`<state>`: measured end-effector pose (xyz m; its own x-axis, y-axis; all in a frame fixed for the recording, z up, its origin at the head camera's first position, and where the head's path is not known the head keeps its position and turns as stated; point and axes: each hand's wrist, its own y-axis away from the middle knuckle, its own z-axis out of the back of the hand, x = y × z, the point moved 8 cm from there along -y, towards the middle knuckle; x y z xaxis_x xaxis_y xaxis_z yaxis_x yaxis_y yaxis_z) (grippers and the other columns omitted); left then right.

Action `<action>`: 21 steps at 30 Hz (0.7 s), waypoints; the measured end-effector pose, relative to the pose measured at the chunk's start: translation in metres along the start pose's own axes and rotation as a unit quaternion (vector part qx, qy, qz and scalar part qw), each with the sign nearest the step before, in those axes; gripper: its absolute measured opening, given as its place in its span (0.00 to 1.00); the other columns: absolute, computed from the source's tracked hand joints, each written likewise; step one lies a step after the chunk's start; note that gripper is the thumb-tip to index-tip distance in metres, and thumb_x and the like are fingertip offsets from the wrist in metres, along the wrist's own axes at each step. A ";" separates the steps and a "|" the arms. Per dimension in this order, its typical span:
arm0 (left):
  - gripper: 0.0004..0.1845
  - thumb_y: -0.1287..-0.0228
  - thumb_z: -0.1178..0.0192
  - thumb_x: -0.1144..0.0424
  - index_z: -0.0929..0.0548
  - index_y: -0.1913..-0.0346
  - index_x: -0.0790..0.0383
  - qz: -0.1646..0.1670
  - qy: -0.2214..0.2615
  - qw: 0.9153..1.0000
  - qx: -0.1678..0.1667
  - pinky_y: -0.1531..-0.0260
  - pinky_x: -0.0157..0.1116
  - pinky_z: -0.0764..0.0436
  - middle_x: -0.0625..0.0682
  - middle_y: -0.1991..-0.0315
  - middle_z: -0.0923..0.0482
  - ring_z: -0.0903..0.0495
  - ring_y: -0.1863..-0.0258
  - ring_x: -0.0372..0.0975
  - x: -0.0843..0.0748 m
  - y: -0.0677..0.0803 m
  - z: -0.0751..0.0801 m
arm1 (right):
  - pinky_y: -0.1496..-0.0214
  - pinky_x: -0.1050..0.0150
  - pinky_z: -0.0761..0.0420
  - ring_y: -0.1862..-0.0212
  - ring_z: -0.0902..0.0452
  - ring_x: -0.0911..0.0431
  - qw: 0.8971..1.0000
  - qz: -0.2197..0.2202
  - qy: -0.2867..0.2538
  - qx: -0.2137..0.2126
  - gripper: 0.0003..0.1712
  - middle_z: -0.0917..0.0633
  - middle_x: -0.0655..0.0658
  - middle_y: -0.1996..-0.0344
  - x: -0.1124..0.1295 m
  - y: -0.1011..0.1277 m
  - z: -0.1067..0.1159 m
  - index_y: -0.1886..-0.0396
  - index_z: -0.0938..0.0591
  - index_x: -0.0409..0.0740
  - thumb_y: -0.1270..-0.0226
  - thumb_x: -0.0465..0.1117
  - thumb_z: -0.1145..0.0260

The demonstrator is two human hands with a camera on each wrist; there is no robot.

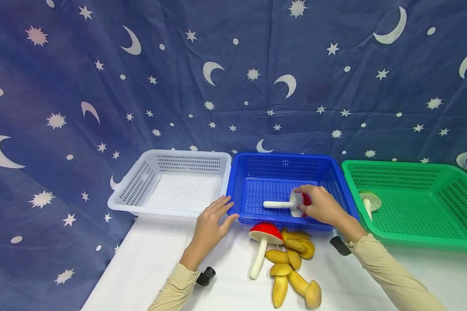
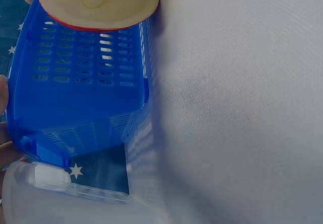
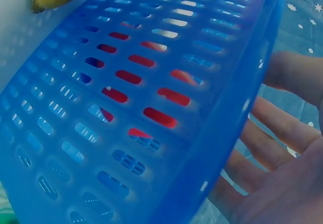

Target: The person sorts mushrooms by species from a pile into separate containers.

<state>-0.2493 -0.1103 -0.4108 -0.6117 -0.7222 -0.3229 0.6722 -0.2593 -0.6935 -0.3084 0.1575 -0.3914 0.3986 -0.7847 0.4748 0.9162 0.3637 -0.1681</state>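
My right hand [image 1: 322, 206] reaches into the blue basket [image 1: 253, 221], its thumb and fingers round the red cap of a toy toadstool [image 1: 279, 204]. That toadstool lies sideways, its white stem pointing left. In the right wrist view, red shows through the slots of the basket wall [image 3: 166, 158], and the wall hides my fingertips. My left hand [image 1: 211, 226] hovers near the front corner where the white and blue baskets meet, fingers spread and holding nothing. Just right of it, a second red-capped toadstool [image 1: 265, 234] leans at the front of the blue basket.
Several yellow-brown toy mushrooms [image 1: 280, 290] lie on the white tabletop [image 1: 225, 296] before the blue basket. A white basket [image 1: 118, 205] stands at left. On the right, a green basket [image 1: 420, 239] holds a mushroom with a pale greenish cap [image 1: 369, 199]. A starry blue cloth [image 1: 233, 86] hangs behind.
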 end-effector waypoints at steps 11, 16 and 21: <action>0.21 0.43 0.33 0.53 0.15 0.53 0.66 -0.005 -0.002 1.000 -0.005 0.43 0.43 0.26 0.56 0.47 0.20 0.25 0.43 0.46 0.000 0.000 0.000 | 0.62 0.52 0.18 0.60 0.22 0.45 0.999 0.020 -0.028 -0.026 0.19 0.18 0.38 0.56 0.014 0.009 0.006 0.53 0.18 0.37 0.46 0.36 0.28; 0.21 0.43 0.34 0.53 0.15 0.52 0.66 -0.004 -0.003 1.000 -0.005 0.43 0.43 0.27 0.56 0.47 0.21 0.25 0.43 0.46 0.000 0.000 0.000 | 0.55 0.49 0.18 0.54 0.22 0.44 0.997 0.045 -0.043 -0.037 0.17 0.17 0.41 0.57 0.029 0.015 0.008 0.54 0.18 0.39 0.45 0.36 0.28; 0.21 0.42 0.34 0.53 0.16 0.52 0.66 0.001 -0.001 1.000 0.001 0.42 0.43 0.27 0.56 0.46 0.21 0.26 0.42 0.46 -0.001 0.000 -0.001 | 0.60 0.54 0.17 0.58 0.21 0.48 0.995 0.063 -0.062 -0.051 0.15 0.17 0.45 0.62 0.043 0.022 0.009 0.58 0.17 0.40 0.46 0.34 0.27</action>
<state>-0.2494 -0.1095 -0.4108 -0.6098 -0.7240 -0.3226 0.6737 -0.2590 -0.6922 -0.2716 0.1356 -0.3669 0.5086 -0.6652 0.5466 0.8610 0.3978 -0.3171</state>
